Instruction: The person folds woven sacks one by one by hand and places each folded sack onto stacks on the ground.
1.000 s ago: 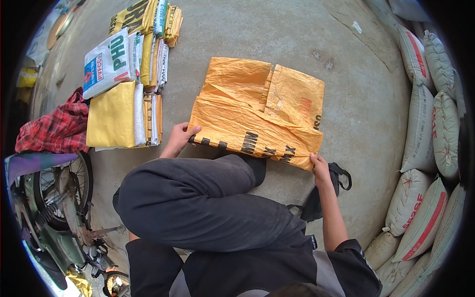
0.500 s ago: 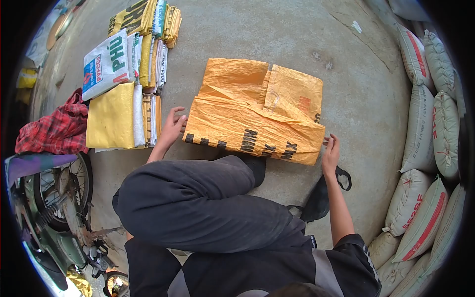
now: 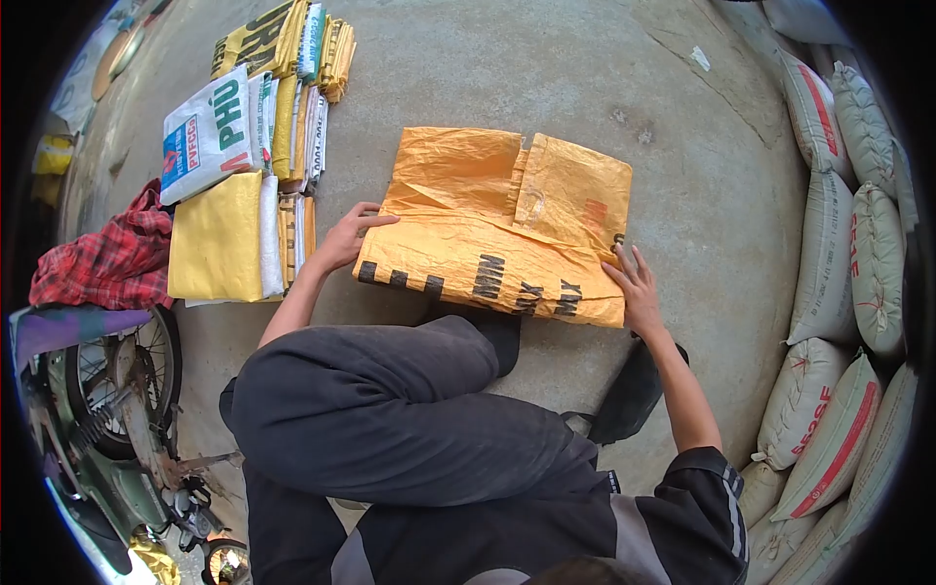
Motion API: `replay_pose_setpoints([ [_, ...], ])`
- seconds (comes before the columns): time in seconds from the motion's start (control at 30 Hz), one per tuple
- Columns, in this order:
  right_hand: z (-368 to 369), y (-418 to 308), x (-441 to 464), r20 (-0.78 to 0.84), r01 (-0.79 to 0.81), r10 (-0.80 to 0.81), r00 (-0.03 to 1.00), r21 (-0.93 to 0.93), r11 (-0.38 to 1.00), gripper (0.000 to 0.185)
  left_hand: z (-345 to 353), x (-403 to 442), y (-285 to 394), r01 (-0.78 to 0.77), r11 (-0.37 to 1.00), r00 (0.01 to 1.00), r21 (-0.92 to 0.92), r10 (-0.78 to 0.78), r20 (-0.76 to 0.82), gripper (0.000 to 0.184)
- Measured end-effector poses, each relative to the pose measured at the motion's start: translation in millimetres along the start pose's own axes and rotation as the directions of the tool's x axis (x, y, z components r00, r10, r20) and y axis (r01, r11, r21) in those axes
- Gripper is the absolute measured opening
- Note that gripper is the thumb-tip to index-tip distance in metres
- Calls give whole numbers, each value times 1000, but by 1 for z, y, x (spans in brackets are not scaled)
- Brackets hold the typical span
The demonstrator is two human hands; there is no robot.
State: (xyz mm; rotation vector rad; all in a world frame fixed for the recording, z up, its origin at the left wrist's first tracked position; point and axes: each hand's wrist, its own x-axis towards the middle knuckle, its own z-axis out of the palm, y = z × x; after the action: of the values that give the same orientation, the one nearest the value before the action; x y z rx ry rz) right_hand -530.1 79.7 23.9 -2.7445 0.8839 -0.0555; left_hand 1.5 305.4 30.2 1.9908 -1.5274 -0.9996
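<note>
An orange woven sack (image 3: 458,253), partly folded and printed with black letters, lies flat on the concrete floor in front of my legs. Its lower part is folded up over the rest. My left hand (image 3: 351,237) rests at the sack's left edge, fingers stretched onto the fold. At the right edge, my right hand (image 3: 636,290) lies with fingers spread, its fingertips on the orange fabric. Neither hand grips the sack.
Stacks of folded sacks (image 3: 216,234) stand at the left beside a red plaid cloth (image 3: 112,249). A motorbike (image 3: 127,390) is at lower left. Filled sacks (image 3: 829,253) are piled along the right. A black sandal (image 3: 639,395) lies near my right forearm.
Both hands have moved in from beside the sack onto its left and right edges. The sack has shifted slightly left, and its lower fold lies flatter.
</note>
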Motion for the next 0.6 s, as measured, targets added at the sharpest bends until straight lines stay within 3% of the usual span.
replay_pose_setpoints([
  [0.07,3,3,2,2,-22,22,1000,54,998,54,-4,-1,-18,-8,995,1000,-103,9,8,39],
  [0.13,4,6,6,-38,-36,50,998,316,948,41,-6,-4,-11,-14,979,1000,-205,16,8,35],
  [0.17,6,4,3,-147,21,41,988,397,918,27,-4,-8,-6,85,923,994,-375,-105,-34,31],
  [0.2,12,5,-2,-146,21,41,989,399,917,27,-5,-11,3,166,828,972,-536,-229,-53,29],
  [0.23,22,5,-9,-31,-181,261,965,641,746,23,-8,-15,4,184,834,981,-520,-185,51,32],
  [0.27,30,7,-18,138,-355,431,892,804,477,21,-7,-19,7,187,833,981,-521,-187,54,32],
  [0.33,21,-14,-20,80,-333,463,883,802,496,28,-3,-29,15,35,914,978,-404,-114,-173,39],
  [0.37,8,-27,-20,117,-359,527,842,850,385,32,-2,-35,20,39,913,978,-405,-118,-172,39],
  [0.4,-1,-36,-22,162,-377,585,795,887,266,36,-2,-41,26,157,858,967,-490,-234,-102,43],
  [0.43,-2,-39,-28,290,-506,623,727,839,201,46,0,-49,31,273,781,939,-562,-343,-21,46],
  [0.47,-3,-43,-35,297,-511,620,726,836,198,46,3,-58,35,279,779,937,-562,-349,-18,46],
  [0.53,-6,-54,-46,504,-678,612,610,731,74,50,10,-75,43,464,764,876,-449,-471,104,48],
  [0.6,-5,-68,-56,507,-696,636,582,715,67,53,22,-94,31,527,776,849,-347,-503,164,49],
])
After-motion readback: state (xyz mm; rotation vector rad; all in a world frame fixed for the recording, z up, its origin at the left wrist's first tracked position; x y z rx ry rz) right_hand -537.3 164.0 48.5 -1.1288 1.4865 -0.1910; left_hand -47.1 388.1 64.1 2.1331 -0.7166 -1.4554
